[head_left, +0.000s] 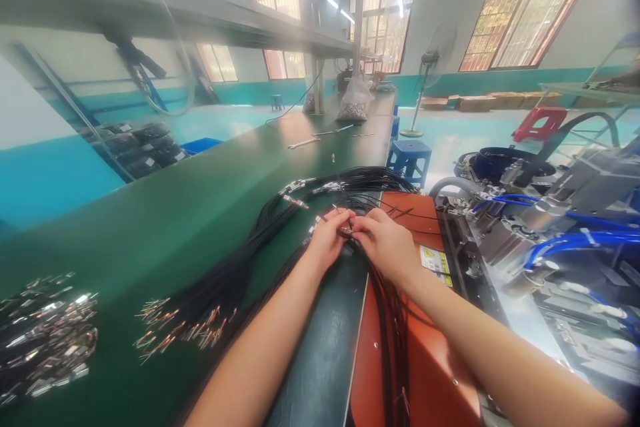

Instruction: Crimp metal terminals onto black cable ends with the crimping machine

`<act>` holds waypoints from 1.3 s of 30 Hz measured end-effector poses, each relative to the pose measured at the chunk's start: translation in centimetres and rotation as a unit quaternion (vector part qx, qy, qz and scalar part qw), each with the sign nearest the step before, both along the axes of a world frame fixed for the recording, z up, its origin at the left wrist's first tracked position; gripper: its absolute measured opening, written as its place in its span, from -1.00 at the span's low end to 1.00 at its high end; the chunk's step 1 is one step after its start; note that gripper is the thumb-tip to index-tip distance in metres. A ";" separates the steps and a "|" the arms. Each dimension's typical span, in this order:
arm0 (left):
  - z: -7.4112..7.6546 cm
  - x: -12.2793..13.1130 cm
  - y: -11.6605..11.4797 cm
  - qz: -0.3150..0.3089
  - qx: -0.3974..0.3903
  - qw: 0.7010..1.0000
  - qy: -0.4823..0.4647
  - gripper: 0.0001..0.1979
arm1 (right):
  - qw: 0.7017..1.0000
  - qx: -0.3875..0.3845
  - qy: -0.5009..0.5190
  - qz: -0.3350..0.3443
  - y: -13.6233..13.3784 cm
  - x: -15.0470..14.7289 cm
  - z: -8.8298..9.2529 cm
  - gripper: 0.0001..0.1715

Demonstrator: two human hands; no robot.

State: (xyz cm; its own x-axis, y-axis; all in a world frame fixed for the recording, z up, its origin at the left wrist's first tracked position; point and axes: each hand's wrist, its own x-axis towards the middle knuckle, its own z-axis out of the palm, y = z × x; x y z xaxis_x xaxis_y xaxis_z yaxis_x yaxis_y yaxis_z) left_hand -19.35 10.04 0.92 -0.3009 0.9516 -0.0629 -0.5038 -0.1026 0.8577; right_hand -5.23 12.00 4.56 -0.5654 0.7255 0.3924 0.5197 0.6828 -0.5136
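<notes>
Forearms: both bare arms run up from the bottom edge, crossing the long green conveyor belt (200,213) and meeting over its right edge.
Left hand (327,238): fingers curled, pinching a thin wire end against the other hand's fingertips.
Right hand (387,243): fingers closed on the same small spot, thumb and forefinger pressed together; the tiny part between them is too small to make out.
Held thing: one strand of the bundle of thin black insulated wires (280,240), which lies across the belt's right side, looping beyond the hands and trailing towards the camera.
Handling: the wires look light, limp and prone to tangling, so I judge a pinch close behind the metal tip steadies one best; the bare tips seem thin and easily bent.
Wire ends: coppery stripped ends (185,327) fan out on the belt, left of the forearms.
Loose parts: a heap of small shiny metal terminals (47,340) sits at the belt's near left.
Right of belt: an orange metal machine cover (425,360) touches the belt edge; beyond it, blue air hoses (575,243).
</notes>
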 end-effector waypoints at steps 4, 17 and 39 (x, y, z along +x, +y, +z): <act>0.2 0.0 0.0 0.007 0.026 0.999 -0.021 -0.73 | 0.994 -0.069 0.081 -0.014 1.3 -0.6 -0.3 -0.86; 0.6 0.7 0.0 -0.009 0.057 0.998 -0.032 -0.80 | 0.953 -0.227 0.201 -0.010 1.6 -1.3 -1.2 -0.87; 2.1 2.1 -1.0 0.078 0.041 0.989 0.122 -0.83 | 0.962 -0.184 0.197 -0.042 -2.5 2.1 1.1 -0.64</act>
State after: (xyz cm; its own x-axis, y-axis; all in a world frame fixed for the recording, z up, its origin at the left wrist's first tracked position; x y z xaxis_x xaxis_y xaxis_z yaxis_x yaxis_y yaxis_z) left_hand -17.24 9.02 3.04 -0.4405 0.8916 0.1048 -0.2565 -0.2368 0.9371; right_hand -3.17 9.50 5.61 -0.3590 0.8929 0.2718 0.2807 0.3810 -0.8809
